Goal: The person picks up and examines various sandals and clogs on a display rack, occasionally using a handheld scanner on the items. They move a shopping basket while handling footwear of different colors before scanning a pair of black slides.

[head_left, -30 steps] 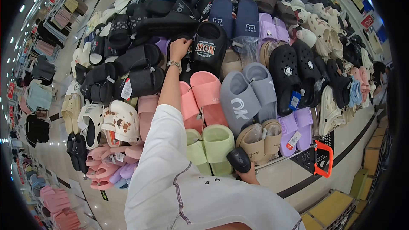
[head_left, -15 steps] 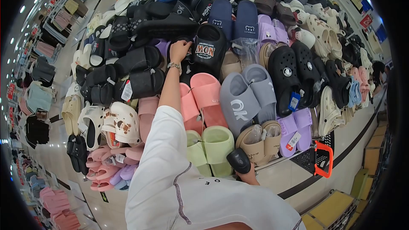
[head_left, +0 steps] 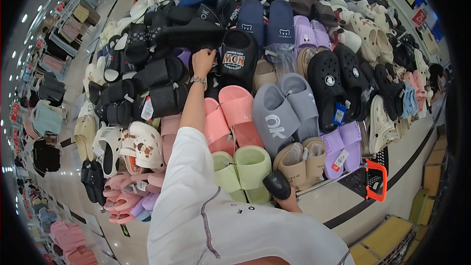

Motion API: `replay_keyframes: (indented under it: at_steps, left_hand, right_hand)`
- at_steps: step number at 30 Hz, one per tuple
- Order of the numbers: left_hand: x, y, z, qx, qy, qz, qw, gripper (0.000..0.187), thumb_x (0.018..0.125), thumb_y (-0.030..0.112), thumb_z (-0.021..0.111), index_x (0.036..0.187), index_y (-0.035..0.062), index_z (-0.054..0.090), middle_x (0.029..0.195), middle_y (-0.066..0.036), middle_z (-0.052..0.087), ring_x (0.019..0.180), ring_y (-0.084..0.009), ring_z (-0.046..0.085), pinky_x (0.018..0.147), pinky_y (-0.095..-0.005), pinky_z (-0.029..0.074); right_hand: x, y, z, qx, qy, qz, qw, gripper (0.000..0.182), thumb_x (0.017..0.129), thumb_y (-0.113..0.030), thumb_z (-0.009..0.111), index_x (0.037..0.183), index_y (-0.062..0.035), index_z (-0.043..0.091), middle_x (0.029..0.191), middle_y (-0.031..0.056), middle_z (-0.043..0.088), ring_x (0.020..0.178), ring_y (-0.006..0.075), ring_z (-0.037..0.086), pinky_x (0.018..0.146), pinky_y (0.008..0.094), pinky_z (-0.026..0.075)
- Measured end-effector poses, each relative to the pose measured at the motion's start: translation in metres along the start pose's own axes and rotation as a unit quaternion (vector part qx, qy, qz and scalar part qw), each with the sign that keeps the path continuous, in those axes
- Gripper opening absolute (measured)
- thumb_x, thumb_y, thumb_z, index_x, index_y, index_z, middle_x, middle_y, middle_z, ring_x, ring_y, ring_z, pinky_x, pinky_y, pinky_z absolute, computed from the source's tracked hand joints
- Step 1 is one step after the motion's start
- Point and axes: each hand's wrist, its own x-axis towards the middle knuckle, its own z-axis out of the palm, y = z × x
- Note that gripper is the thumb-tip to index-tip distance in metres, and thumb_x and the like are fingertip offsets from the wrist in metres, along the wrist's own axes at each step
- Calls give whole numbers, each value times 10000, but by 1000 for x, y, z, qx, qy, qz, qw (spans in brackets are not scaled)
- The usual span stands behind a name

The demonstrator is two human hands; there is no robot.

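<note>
My left hand (head_left: 203, 63) reaches out to the middle of the display, fingers curled at the edge of a black slipper with "NOW" lettering (head_left: 237, 59). What the fingers grip there is too hidden to tell. Pink slides (head_left: 239, 110) lie below that wrist, with grey "OK" slides (head_left: 276, 118) to their right. Near my body, my right hand (head_left: 289, 202) is closed on a black handheld device (head_left: 276, 185), beside light green slides (head_left: 252, 167) and beige slides (head_left: 293, 164).
Black clogs (head_left: 329, 81) and purple slides (head_left: 342, 147) lie at the right. An orange-red handle (head_left: 377, 180) juts out by the rack's corner. Yellow-topped stands (head_left: 387, 240) are at the lower right, clothes racks (head_left: 49, 88) at the left.
The view has shifted slightly. My left hand stays at the black slippers, its fingers a little more curled. My right hand still holds the black device.
</note>
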Motion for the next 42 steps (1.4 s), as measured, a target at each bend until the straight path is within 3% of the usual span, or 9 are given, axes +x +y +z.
replay_keyframes:
  at_steps: [9,13,17,21,23,25,29,33,42]
  left_hand:
    - [3,-18,-11,40,24,-15,999,367,762,359,539,659,18,629,670,-166,604,675,-313,590,640,-387,436]
    - [4,-4,-14,21,19,-16,999,346,786,372,530,839,33,572,809,-138,591,791,-311,554,670,-407,423]
    - [7,27,-25,-175,22,139,975,264,774,313,578,900,82,599,904,-99,530,898,-270,461,767,-368,379]
    - [3,33,-37,-23,-99,190,976,387,709,419,619,915,92,611,1067,-38,467,1050,-265,403,823,-348,369]
    - [1,29,-35,-21,-108,179,978,460,680,484,619,904,83,608,1095,-32,436,1051,-256,433,830,-374,377]
    - [-3,29,-37,-129,-153,56,978,466,704,488,595,880,56,599,1040,-54,475,991,-248,488,804,-425,387]
    - [-2,14,-33,-54,-111,82,989,495,727,516,554,856,40,601,965,-72,523,929,-247,524,774,-447,388]
    - [-2,-3,-34,181,-112,7,977,588,743,596,464,879,51,635,989,-91,564,1010,-276,464,792,-498,357]
    - [-7,-6,-35,147,-125,2,981,580,735,593,479,914,66,640,1016,-88,563,1025,-257,451,812,-501,330]
  right_hand:
    - [-2,-15,2,12,13,-5,1000,312,624,-96,688,906,-10,589,796,108,624,720,184,589,682,300,453]
    - [-1,-4,2,9,14,-15,1000,307,620,-76,695,904,-19,594,806,91,627,722,168,587,673,297,458]
    - [0,-3,2,21,8,-12,1000,321,614,-51,700,916,-33,595,830,76,628,736,154,582,677,296,458]
    - [0,-8,1,-2,4,20,1000,345,603,-56,706,927,-33,591,842,79,625,751,156,579,691,295,454]
    - [0,-5,1,1,13,-31,999,357,590,-57,709,926,-31,590,836,82,623,752,160,577,699,297,451]
    - [-1,-6,0,-1,8,-16,1000,360,586,-56,709,925,-30,589,834,83,623,750,164,577,699,298,451]
    - [-2,-11,0,-8,9,10,1000,351,583,-51,702,915,-29,592,837,85,624,747,170,580,697,301,452]
    - [-3,-7,1,-5,15,0,1000,339,587,-57,702,908,-28,595,831,84,625,743,171,582,692,301,453]
    - [0,-7,2,4,3,-6,1000,326,601,-62,698,909,-29,596,831,89,628,744,170,585,689,299,456]
